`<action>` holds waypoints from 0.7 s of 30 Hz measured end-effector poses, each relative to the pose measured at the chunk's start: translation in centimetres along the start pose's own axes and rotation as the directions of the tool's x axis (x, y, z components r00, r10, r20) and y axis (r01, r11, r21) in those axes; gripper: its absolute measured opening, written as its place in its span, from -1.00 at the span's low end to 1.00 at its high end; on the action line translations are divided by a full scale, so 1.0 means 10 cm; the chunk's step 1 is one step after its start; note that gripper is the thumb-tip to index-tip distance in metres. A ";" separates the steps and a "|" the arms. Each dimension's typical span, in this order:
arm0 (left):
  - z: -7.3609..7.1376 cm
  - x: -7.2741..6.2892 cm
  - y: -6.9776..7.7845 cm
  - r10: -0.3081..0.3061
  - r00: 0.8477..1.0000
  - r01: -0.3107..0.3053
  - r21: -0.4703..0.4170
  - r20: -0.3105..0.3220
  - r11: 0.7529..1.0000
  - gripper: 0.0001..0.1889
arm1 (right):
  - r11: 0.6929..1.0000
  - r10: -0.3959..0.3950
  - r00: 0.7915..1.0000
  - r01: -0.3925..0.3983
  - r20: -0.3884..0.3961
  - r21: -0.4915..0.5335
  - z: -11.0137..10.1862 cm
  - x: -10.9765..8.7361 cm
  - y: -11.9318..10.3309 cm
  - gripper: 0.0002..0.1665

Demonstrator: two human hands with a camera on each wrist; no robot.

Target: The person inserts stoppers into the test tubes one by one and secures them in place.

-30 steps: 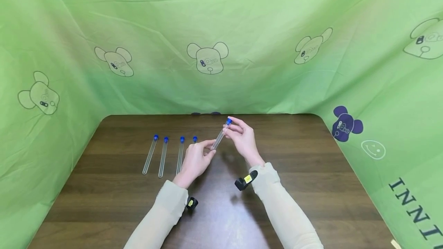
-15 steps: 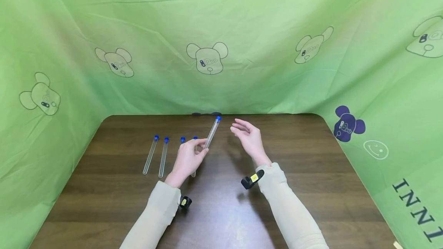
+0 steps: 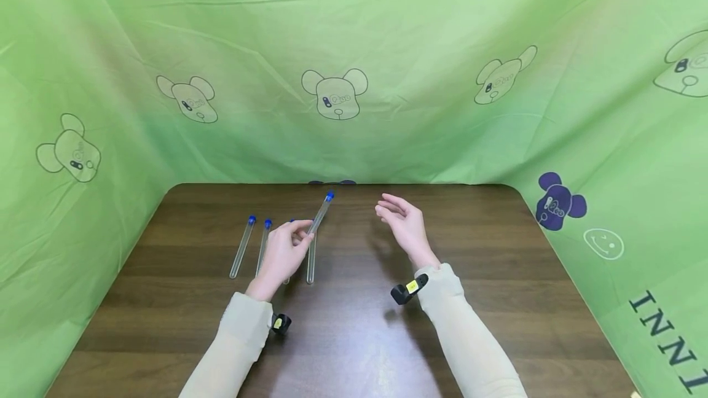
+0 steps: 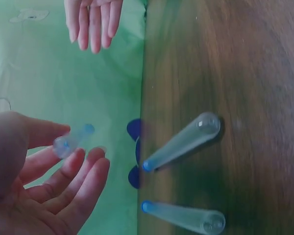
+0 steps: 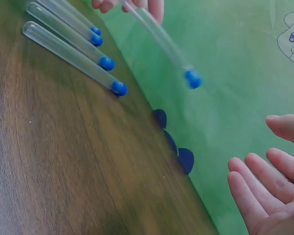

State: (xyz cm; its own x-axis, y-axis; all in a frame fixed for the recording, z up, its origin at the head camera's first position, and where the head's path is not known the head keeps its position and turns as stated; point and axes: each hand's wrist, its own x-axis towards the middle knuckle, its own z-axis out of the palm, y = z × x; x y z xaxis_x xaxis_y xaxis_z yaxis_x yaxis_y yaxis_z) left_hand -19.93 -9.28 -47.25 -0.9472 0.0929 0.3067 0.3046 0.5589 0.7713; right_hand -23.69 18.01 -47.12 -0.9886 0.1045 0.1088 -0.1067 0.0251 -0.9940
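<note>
My left hand (image 3: 283, 255) pinches a clear test tube (image 3: 320, 214) with a blue cap near its lower end, between thumb and fingers. The tube tilts, its capped end up and to the right, above the table. In the left wrist view its rounded bottom (image 4: 64, 146) faces the camera. Under and beside this hand, several like test tubes lie in a row, caps toward the far edge; the rightmost tube (image 3: 311, 261) and the leftmost tube (image 3: 242, 247) show best. My right hand (image 3: 405, 226) hovers to the right with relaxed fingers, holding nothing.
The brown wooden table (image 3: 343, 336) has its far edge against a green cloth backdrop (image 3: 265, 140) printed with bear faces. The cloth also hangs along the left and right sides. A small pale object (image 3: 635, 395) shows at the lower right.
My right hand has let go of the test tube's capped end and drawn back to the right. My left hand has carried the tube leftward, over the row on the table.
</note>
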 end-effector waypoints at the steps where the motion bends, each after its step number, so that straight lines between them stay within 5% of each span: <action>1: -0.01 0.00 -0.01 -0.006 1.000 0.006 0.001 -0.004 1.000 -0.72 | 1.000 0.002 1.000 -0.002 0.000 0.005 -0.01 0.00 0.00 -0.50; 17: -0.21 -0.01 -0.19 -0.114 0.993 0.111 -0.082 -0.036 0.990 -0.71 | 0.999 0.041 0.999 -0.041 0.002 0.008 -0.09 0.02 0.04 -0.48; 21: -0.32 -0.03 -0.25 -0.149 0.986 0.147 -0.038 -0.068 0.988 -0.73 | 0.999 0.045 0.999 -0.045 0.003 0.006 -0.13 0.02 0.05 -0.46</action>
State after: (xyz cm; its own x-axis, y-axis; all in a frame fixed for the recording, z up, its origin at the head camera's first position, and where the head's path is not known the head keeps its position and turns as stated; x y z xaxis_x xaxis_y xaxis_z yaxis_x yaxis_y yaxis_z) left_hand -20.04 -13.35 -47.50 -0.9731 -0.0480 0.2254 0.1655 0.5347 0.8287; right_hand -23.84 19.34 -47.53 -0.9927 0.1021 0.0640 -0.0629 0.0140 -0.9979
